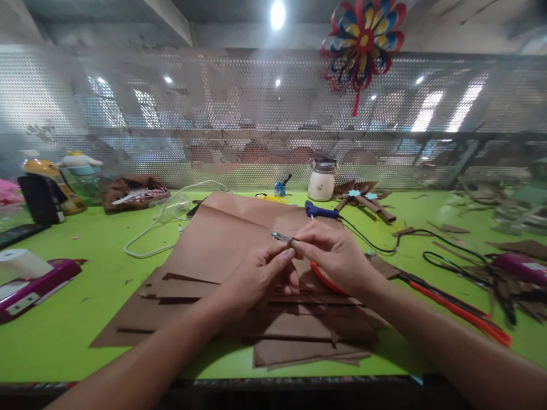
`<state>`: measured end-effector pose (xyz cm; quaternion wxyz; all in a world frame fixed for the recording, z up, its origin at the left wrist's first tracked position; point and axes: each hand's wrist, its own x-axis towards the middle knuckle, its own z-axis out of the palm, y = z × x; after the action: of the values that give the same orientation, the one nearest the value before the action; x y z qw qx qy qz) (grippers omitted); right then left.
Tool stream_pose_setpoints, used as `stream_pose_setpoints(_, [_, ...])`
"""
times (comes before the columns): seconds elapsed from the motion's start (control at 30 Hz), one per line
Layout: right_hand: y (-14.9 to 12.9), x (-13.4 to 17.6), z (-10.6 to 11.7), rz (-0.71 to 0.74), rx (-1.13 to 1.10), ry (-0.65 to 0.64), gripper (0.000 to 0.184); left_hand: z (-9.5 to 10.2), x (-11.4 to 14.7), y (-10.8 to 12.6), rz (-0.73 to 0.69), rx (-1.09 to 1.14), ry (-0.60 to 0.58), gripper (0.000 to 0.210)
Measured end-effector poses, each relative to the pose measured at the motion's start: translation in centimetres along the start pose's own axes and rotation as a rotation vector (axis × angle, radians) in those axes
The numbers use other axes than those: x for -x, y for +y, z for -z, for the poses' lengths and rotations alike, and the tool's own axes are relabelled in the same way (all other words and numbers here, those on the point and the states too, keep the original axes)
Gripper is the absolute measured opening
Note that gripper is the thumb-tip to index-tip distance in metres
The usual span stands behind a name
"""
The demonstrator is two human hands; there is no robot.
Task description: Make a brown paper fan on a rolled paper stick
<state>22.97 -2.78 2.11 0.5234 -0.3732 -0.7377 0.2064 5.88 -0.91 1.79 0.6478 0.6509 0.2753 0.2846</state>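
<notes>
- Nearest you: your left forearm point(171, 341) and right forearm point(444, 341), angling in over the front edge of the green table point(106, 285).
- Loose brown sheets point(213, 245) lie stacked unevenly below your hands. A dragging wrist could push the upper ones askew.
- Left hand point(265, 267): thumb and forefinger pressed together on a small brown piece point(291, 243), held above the sheets.
- Right hand point(333, 250): fingertips pinching the same piece, meeting the left ones. Uneven pull might tear or crease it; the fingers hide most of its shape.
- Scissors point(325, 280): red handle behind your right hand, metal tips showing past your fingers. How firmly they are held, you cannot tell from here. A twist of that wrist could swing the points into the left fingers or nick a sheet.
- Right side: a long orange-and-black tool point(461, 313) on the table, near your forearm; an elbow sweep might knock it.
- Just beyond the right hand: blue glue gun point(325, 212), black cord point(376, 246) trailing right. If it is hot, reaching forward risks a burn; snagging the cord could drag it.
- Farther back: white jar point(321, 183), then a perforated screen point(256, 114).
</notes>
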Motion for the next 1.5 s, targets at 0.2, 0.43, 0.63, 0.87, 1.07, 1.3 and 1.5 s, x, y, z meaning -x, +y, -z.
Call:
stream_pose_setpoints(0.2, [1.5,-1.1,3.0,-0.019,0.449,-0.126,0.019,1.8,-0.3,0.2,-0.034,0.22,0.125,0.028])
stream_pose_setpoints(0.43, [3.0,0.5,4.0,-0.1,0.927,-0.471,0.023,2.7,-0.2,0.8,-0.148,0.222,0.187,0.028])
stream_pose_setpoints(0.63, [2.8,0.4,3.0,-0.13,0.882,-0.471,0.046,2.7,0.3,1.0,-0.14,0.243,0.091,0.039])
stream_pose_setpoints(0.87, [3.6,0.8,2.3,-0.27,1.009,-0.376,0.023,2.6,0.5,1.0,-0.242,0.143,0.094,0.032])
stream_pose_setpoints(1.07, [2.3,0.0,2.8,-0.178,0.698,-0.277,0.03,2.5,0.5,1.0,-0.305,0.033,0.141,0.031])
stream_pose_setpoints(1.3, [-1.1,0.2,3.3,0.028,0.416,-0.314,0.046,1.9,0.5,1.3,-0.279,-0.203,0.216,0.032])
stream_pose_setpoints(1.5, [-1.9,0.8,3.5,0.001,0.519,-0.356,0.051,1.6,0.7,1.5,-0.276,-0.257,0.203,0.042])
